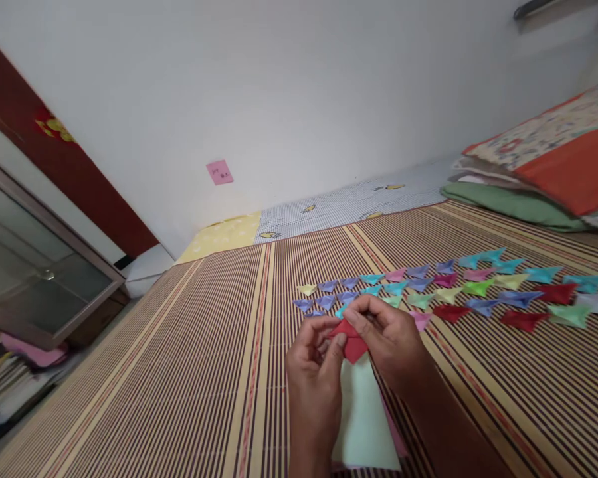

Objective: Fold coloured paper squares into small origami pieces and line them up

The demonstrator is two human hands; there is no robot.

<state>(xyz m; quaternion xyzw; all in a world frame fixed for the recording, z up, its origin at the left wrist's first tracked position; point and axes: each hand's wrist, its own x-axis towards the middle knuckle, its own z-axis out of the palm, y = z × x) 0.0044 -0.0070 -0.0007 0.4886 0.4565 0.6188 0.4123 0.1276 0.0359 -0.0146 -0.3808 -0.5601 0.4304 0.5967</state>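
Note:
A small piece of folded red paper [355,348] is pinched between both hands, its lower end coming to a point. My left hand [316,372] grips its left side with thumb and fingers. On the right and upper side, my right hand [391,335] holds it between thumb and fingertips. Below the hands lies a pale green sheet of paper [366,415], partly covered by my wrists, with a strip of pink showing at its right edge. Beyond the hands, several folded paper boats [446,295] in many colours sit in rows; my hands hide some of them.
A striped bamboo mat [194,358] covers the bed. Folded bedding [553,159] is stacked at the right back. A pink note [220,172] sticks to the white wall. At left stand a glass-fronted cabinet [40,265] and a pile of books [10,385].

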